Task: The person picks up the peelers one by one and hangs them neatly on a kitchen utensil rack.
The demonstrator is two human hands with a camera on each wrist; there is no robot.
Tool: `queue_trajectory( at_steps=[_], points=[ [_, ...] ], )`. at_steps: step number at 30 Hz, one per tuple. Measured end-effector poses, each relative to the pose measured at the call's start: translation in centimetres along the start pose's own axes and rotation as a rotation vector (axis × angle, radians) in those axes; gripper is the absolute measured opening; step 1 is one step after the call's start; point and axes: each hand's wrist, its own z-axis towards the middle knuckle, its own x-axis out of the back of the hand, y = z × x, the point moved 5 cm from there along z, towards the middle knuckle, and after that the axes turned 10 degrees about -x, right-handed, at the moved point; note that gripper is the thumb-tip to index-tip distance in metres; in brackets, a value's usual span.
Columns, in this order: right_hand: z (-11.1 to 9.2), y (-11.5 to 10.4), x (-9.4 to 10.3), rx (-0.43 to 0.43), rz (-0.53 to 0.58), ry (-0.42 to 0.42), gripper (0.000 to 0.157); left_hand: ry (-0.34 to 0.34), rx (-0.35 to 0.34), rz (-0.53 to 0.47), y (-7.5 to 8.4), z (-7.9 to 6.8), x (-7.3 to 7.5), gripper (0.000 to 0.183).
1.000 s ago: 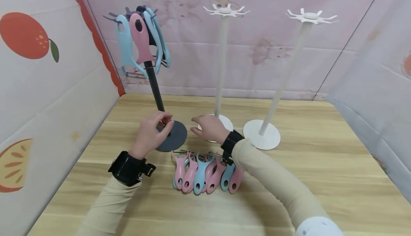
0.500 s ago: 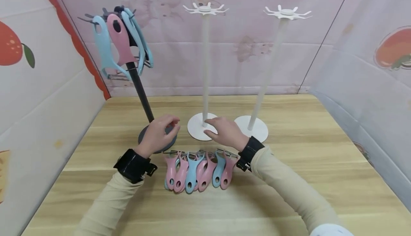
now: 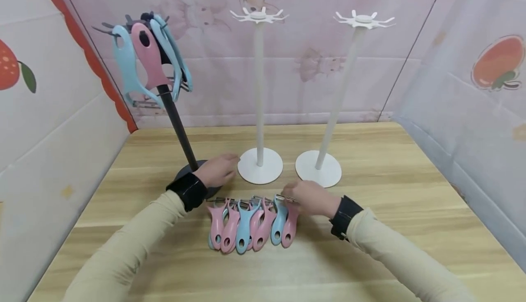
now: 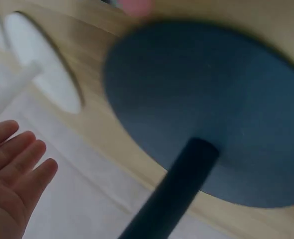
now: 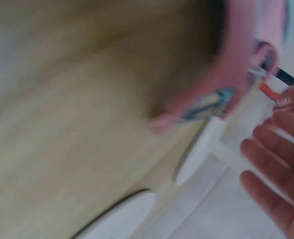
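A row of several pink and blue Y-shaped peelers lies on the table, blades away from me. My right hand is at the blade end of the rightmost pink peeler. Its fingers are loosely extended in the right wrist view, apart from the blurred pink peeler there. My left hand hovers by the black stand's base; its fingers are relaxed and hold nothing. More peelers, blue and pink, hang from the hooks of the black stand.
Two white stands with hooked tops rise behind the row: a middle one and a right one, each on a round base. The wooden table meets patterned cloth walls at the back and sides.
My right hand has come down and toward me, from beside the white stands to the rightmost peeler. My left hand has straightened and shifted slightly right. The head view has turned right.
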Motion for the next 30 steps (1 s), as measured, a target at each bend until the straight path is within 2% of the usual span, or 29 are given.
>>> queue_trajectory(
  at_steps=[6,11,14,18,19,21,24,25,26,30],
  points=[
    [-2.1,-1.5,-1.7,0.207,-0.172,0.007,0.023,-0.174,0.011,-0.017,-1.7,0.6,-2.9,0.05],
    [-2.9,-2.3,-2.3,0.271,-0.307,-0.008,0.026,-0.275,0.027,-0.096,-2.1,1.0,-4.4,0.057],
    [-3.1,-2.6,-2.5,0.314,-0.387,0.032,0.02,-0.333,0.051,-0.096,-2.6,1.3,-5.3,0.06],
    [-3.4,-2.8,-2.9,0.388,-0.516,0.109,0.012,-0.377,0.062,-0.117,-3.3,1.3,-6.6,0.06],
    [-3.5,-2.8,-2.9,0.401,-0.542,0.123,0.011,-0.35,0.036,-0.123,-3.9,1.3,-7.6,0.061],
    [-3.6,-2.7,-2.9,0.414,-0.578,0.145,0.011,-0.354,0.032,-0.151,-3.7,1.2,-7.7,0.062],
    [-3.9,-2.4,-2.2,0.404,-0.532,0.187,0.014,-0.367,0.045,-0.139,-2.8,1.2,-6.9,0.062],
    [-4.0,-2.4,-1.8,0.398,-0.49,0.207,0.015,-0.367,0.05,-0.124,-2.3,1.2,-6.4,0.062],
    [-4.0,-2.3,-1.2,0.395,-0.447,0.232,0.017,-0.397,0.077,-0.114,-1.2,1.1,-5.3,0.06],
    [-3.4,-1.8,1.3,0.373,-0.24,0.371,0.022,-0.386,0.08,-0.056,-0.7,1.2,-4.6,0.059]
  ],
)
